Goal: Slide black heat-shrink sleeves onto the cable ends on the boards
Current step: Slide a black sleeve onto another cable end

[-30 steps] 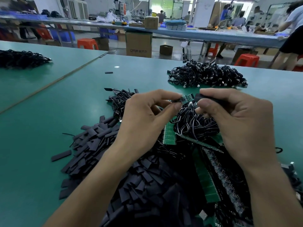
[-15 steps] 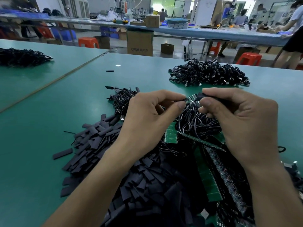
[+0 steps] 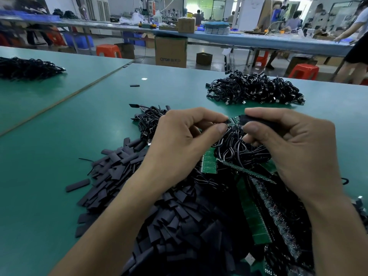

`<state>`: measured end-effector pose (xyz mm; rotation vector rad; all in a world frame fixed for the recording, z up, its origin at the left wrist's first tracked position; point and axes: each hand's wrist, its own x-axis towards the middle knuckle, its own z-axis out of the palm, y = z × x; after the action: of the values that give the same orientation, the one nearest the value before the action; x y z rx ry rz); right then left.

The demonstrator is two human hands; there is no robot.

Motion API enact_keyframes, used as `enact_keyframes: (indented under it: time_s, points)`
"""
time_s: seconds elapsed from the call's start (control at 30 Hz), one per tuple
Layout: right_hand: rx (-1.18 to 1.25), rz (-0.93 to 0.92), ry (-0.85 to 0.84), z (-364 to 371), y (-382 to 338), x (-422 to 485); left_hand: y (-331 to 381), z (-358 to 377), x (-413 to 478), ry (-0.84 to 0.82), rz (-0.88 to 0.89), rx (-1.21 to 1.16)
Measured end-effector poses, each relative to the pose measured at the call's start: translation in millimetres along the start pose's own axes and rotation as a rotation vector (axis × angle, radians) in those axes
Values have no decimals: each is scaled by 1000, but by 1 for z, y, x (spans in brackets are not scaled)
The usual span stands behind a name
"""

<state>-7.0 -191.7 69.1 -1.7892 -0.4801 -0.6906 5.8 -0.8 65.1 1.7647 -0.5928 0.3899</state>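
Above the desk (image 3: 49, 156), in the right grip (image 3: 294, 148): one black heat-shrink sleeve (image 3: 253, 118), pinched between thumb and forefinger, free end toward the left. Just beside that end, in the left grip (image 3: 179, 140): a cable end (image 3: 227, 122) at a small green board (image 3: 235, 120), pinched likewise. Touching the sleeve or just short of it, cannot tell. Both grips clenched on their pieces, neither released. Sleeve matte, dark, short, mostly hidden by fingers. Counted: one sleeve in hand; loose sleeves (image 3: 119, 170) heaped below the left wrist, too many to count; two strays (image 3: 78, 185) lying alone; green board strips (image 3: 253, 216) under the right wrist, number unclear; looped black cables (image 3: 239, 152) beneath both grips; two more cable heaps (image 3: 254, 89) farther back.
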Motion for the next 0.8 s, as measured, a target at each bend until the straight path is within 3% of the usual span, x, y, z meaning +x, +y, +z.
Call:
enact_keyframes:
  time_s: [0.8]
  points:
    - [33,4,54,6,-3,-1,9,3,-2,50,-99,-72]
